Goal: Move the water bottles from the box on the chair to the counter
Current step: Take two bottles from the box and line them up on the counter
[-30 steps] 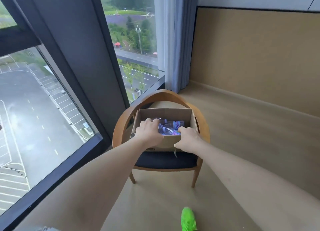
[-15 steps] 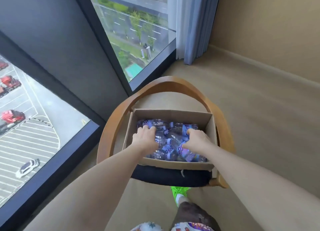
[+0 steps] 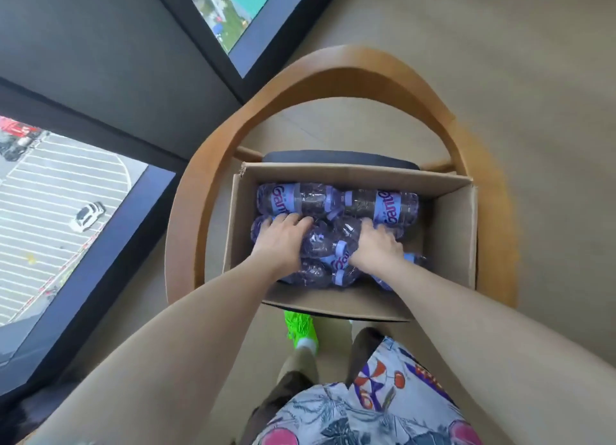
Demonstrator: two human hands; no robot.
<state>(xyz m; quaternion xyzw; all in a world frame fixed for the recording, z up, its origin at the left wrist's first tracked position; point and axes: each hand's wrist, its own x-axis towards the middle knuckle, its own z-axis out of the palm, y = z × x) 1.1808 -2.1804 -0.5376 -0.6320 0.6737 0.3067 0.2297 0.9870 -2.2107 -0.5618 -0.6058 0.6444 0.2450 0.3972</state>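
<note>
Beige floor (image 3: 520, 88) and tall windows (image 3: 56, 218) surround your wooden chair (image 3: 213, 164), which carries the cardboard box (image 3: 453, 234). Water bottles (image 3: 336, 199) lie inside it. Your left hand (image 3: 283, 238) and right hand (image 3: 378, 244) each curl around one.

An open cardboard box (image 3: 453, 231) sits on a wooden chair (image 3: 340, 68) with a dark seat, filled with water bottles (image 3: 333, 201) lying on their sides. The left hand (image 3: 283, 241) and right hand (image 3: 376, 244) both reach inside, fingers curled over bottles. A green shoe (image 3: 298, 328) shows below, beside large windows (image 3: 50, 211).
</note>
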